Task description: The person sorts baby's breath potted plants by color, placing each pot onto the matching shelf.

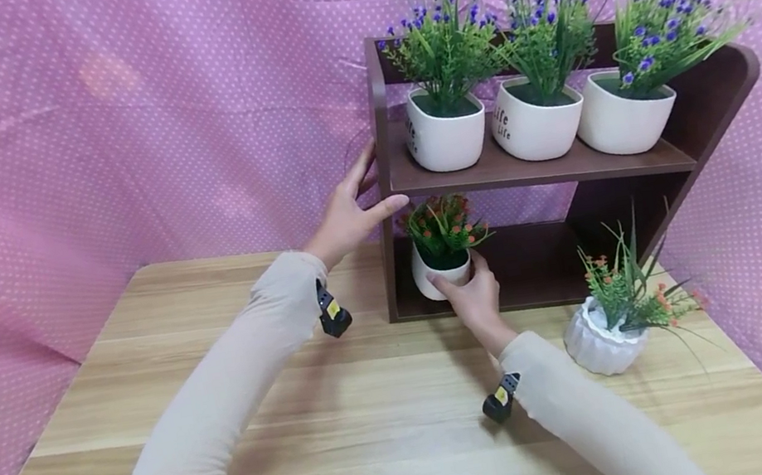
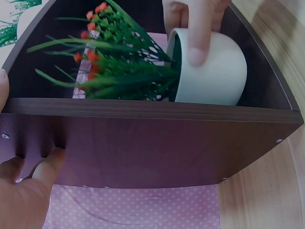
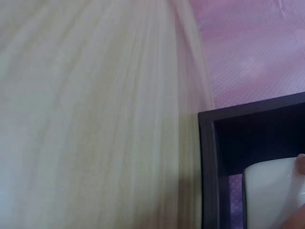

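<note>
A dark brown two-tier shelf [image 1: 545, 178] stands at the back right of the table. My right hand [image 1: 476, 295] grips a small white flower pot [image 1: 461, 273] with orange-red flowers, at the left end of the lower tier; in the left wrist view the thumb lies along the pot [image 2: 219, 76]. The right wrist view catches only part of that pot [image 3: 269, 191] and some fingertips. My left hand [image 1: 349, 213] holds the shelf's left side panel, thumb over its front edge and fingers against the outer face [image 2: 143, 148].
On the upper tier stand three white pots with purple flowers: left [image 1: 451, 137], middle [image 1: 538, 125] and right [image 1: 626, 117]. A white ribbed pot [image 1: 605, 343] with orange flowers sits on the wooden table [image 1: 383, 430], right of my right forearm. Pink dotted cloth [image 1: 217, 114] hangs behind.
</note>
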### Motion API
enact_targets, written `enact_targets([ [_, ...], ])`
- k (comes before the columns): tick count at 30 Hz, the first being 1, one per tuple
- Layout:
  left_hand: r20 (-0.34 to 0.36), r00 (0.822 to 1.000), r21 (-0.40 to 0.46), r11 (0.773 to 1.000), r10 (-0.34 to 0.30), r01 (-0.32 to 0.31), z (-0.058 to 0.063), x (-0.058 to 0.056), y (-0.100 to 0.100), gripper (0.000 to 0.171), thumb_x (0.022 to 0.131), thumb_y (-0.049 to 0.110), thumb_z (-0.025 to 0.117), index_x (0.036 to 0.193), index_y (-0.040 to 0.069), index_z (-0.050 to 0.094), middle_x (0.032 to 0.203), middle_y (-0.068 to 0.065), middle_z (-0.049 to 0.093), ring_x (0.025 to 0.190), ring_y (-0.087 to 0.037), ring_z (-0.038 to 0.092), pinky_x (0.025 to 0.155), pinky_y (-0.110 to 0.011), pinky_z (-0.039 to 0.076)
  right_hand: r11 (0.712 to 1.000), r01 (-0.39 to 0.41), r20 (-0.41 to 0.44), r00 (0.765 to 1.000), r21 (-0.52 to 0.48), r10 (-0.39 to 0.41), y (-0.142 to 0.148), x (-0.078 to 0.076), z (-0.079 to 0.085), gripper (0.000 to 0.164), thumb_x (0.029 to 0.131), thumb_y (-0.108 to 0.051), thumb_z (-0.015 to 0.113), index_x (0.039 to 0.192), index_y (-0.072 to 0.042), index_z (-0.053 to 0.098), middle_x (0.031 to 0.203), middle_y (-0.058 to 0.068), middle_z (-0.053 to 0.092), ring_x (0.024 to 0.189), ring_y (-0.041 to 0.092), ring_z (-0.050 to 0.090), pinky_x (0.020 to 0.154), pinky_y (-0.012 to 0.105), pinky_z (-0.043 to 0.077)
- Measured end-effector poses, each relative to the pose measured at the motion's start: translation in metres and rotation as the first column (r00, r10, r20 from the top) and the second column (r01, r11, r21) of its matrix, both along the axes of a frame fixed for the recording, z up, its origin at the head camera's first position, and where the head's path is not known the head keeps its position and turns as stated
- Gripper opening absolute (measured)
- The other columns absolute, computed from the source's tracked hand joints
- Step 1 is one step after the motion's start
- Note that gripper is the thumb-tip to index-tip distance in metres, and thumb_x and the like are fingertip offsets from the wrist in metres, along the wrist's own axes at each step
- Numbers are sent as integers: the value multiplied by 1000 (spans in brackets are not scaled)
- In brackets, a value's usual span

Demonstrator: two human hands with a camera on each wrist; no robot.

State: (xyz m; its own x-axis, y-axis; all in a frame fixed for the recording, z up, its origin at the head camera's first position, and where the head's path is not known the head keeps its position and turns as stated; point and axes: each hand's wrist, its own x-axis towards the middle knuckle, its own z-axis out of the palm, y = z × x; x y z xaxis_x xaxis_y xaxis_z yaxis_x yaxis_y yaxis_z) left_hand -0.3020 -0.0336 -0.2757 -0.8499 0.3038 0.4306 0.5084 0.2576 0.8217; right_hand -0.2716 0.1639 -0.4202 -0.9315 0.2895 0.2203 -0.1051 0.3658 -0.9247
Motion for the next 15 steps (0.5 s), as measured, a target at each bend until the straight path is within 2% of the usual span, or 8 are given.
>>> enact_targets([
  [8, -11, 1000, -4, 1000, -8, 8, -1, 0, 0, 87, 86, 28, 73, 153, 35, 18, 158, 5, 24, 136, -19, 40, 104, -36, 43, 998, 45, 5, 999, 32, -46, -4, -15, -11, 77, 74, -33, 82, 138, -7, 47, 122, 19, 61, 112, 34, 57, 98, 44, 45],
  [15, -15, 1000, -4, 1000, -2, 2, -1, 0, 0, 86, 86, 29, 73, 153, 36, 19, 158, 5, 24, 136, -21, 39, 105, -37, 42, 998, 54, 4, 999, 37, -54, -10, -19, -15, 79, 73, -31, 83, 138, -7, 46, 123, 20, 61, 114, 36, 56, 99, 45, 44],
])
